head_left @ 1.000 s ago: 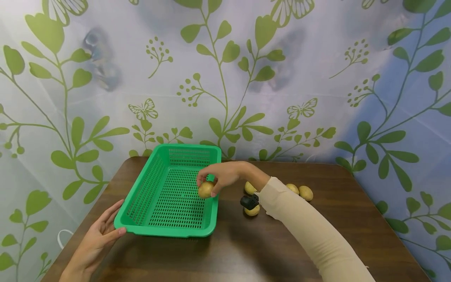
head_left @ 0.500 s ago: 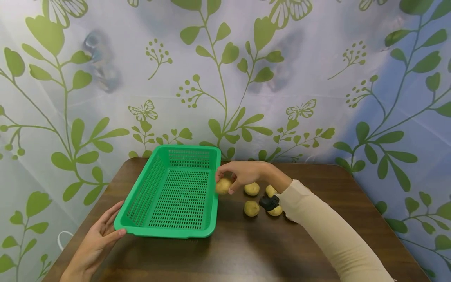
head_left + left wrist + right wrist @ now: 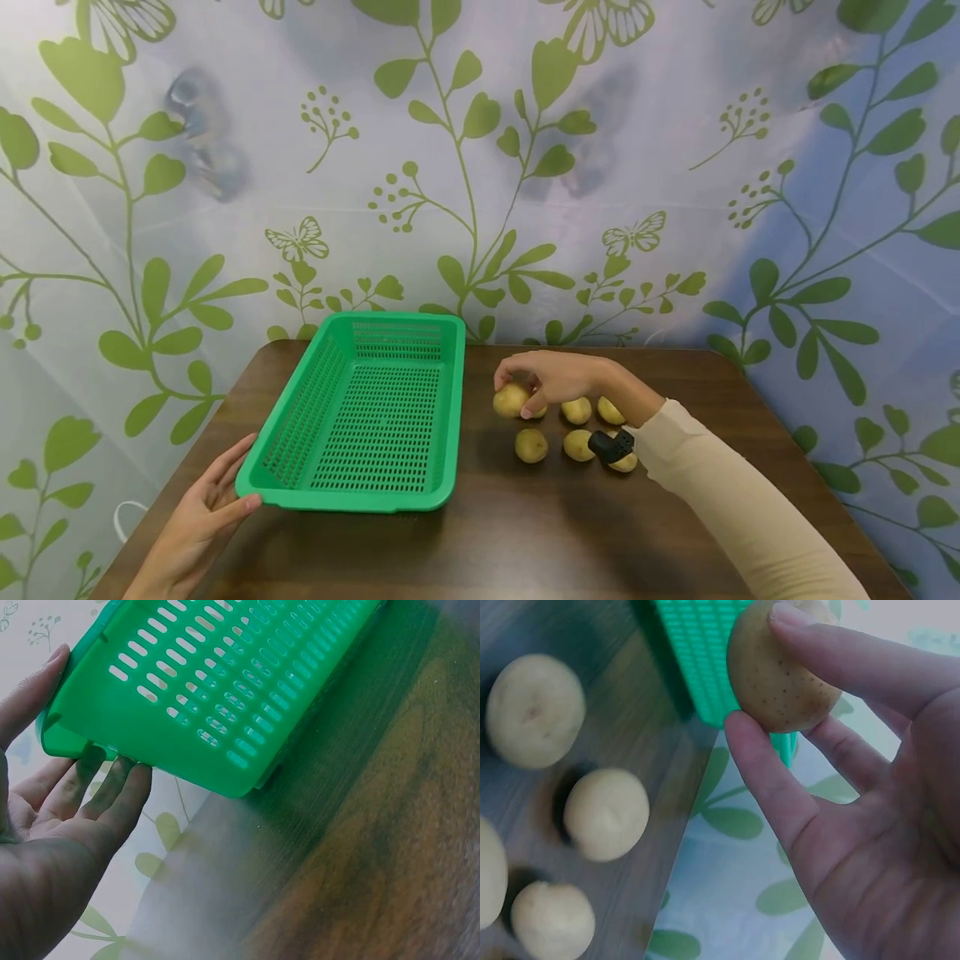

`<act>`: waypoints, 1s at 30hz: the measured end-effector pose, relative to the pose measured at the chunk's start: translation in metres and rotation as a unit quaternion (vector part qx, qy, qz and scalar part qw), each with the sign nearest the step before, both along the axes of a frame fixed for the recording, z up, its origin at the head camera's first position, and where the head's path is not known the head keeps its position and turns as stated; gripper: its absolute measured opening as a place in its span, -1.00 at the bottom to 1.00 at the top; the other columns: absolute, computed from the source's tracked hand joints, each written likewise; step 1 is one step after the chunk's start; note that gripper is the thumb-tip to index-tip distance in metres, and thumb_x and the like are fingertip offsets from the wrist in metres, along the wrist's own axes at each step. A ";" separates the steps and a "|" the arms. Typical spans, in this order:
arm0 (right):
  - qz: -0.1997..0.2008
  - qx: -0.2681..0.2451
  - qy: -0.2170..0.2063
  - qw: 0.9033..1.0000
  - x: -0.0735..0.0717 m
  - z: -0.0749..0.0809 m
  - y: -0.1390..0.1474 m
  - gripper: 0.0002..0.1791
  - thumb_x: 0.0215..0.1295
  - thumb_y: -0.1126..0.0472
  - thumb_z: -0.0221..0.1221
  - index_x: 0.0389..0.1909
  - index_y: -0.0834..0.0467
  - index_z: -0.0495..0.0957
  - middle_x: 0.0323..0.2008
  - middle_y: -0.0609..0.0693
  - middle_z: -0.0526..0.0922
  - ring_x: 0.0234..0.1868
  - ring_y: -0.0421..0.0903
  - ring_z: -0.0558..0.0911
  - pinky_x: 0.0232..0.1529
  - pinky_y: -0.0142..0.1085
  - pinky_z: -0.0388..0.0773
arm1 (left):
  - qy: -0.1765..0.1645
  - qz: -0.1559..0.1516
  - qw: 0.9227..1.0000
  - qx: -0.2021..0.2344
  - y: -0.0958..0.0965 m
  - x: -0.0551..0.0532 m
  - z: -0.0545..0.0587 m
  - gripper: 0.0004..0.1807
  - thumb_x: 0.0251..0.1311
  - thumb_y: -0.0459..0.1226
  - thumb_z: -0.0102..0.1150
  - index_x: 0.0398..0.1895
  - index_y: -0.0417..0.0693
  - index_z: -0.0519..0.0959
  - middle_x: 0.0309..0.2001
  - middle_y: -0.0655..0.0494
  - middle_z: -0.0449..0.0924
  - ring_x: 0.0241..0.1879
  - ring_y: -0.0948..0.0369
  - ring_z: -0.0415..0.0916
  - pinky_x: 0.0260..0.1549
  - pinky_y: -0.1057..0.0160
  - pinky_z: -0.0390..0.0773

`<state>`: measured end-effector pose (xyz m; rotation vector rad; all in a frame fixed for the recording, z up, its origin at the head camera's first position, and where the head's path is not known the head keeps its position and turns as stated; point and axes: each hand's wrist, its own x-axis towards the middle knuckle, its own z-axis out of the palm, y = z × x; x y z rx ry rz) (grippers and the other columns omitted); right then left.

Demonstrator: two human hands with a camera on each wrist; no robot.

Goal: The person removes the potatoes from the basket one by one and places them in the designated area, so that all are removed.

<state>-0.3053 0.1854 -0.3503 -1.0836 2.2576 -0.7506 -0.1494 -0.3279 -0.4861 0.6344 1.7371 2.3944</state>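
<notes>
At the near left corner of the green plastic basket (image 3: 258, 475), my left hand (image 3: 198, 517) holds the rim. In the left wrist view its thumb and fingers (image 3: 127, 795) lie on either side of that corner. My right hand (image 3: 558, 379) pinches a potato (image 3: 511, 401) between thumb and fingertips, right of the basket. The right wrist view shows this brown-speckled potato (image 3: 769, 682) in the grip. Below and beside that hand, several potatoes lie in two rough rows, among them a near left potato (image 3: 532, 446) and a back potato (image 3: 576, 410). One is mostly hidden behind the right hand.
The dark wooden table (image 3: 495, 550) carries everything. Behind it hangs a pale curtain (image 3: 420, 183) printed with green leaves and butterflies. A black device (image 3: 611, 447) sits at the right wrist, covering part of a potato (image 3: 622, 463).
My right hand has moved right with the potato, from above the basket's right side to above the table by the other potatoes. The left hand stays at the basket corner.
</notes>
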 end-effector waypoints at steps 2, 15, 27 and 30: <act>-0.004 -0.007 0.004 1.000 0.003 0.000 0.007 -0.59 0.37 0.32 0.36 0.15 -0.01 0.51 0.11 -0.07 0.51 -0.32 0.00 0.45 -0.24 -0.18 0.48 | 0.002 0.000 1.000 0.002 0.000 0.000 0.000 -0.18 0.43 -0.71 -0.19 0.68 -0.08 -0.05 0.53 0.18 0.24 0.37 0.18 0.41 0.22 0.24 0.50; -0.060 -0.022 0.015 0.998 0.012 -0.017 0.051 -0.57 0.37 0.24 0.39 0.17 -0.03 0.49 0.15 -0.03 0.47 -0.21 -0.03 0.53 -0.10 -0.02 0.58 | -0.004 -0.004 1.000 0.008 0.001 0.001 0.000 -0.18 0.44 -0.71 -0.20 0.68 -0.12 -0.09 0.54 0.14 0.23 0.36 0.18 0.42 0.22 0.23 0.51; -0.107 -0.039 0.020 0.993 0.029 -0.030 0.092 -0.58 0.37 0.30 0.38 0.16 -0.01 0.50 0.22 0.01 0.47 0.08 0.07 0.55 0.15 0.13 0.51 | -0.009 0.003 1.000 -0.004 0.002 0.000 0.001 -0.19 0.46 -0.68 -0.19 0.68 -0.10 -0.08 0.53 0.16 0.25 0.35 0.19 0.42 0.21 0.24 0.51; -0.114 -0.044 0.024 0.992 0.032 -0.033 0.101 -0.58 0.37 0.29 0.38 0.16 -0.01 0.50 0.24 0.01 0.47 0.17 0.08 0.53 0.20 0.14 0.49 | -0.011 0.007 1.000 -0.012 0.002 0.001 0.002 -0.19 0.47 -0.68 -0.18 0.68 -0.09 -0.08 0.53 0.19 0.25 0.35 0.18 0.43 0.21 0.24 0.52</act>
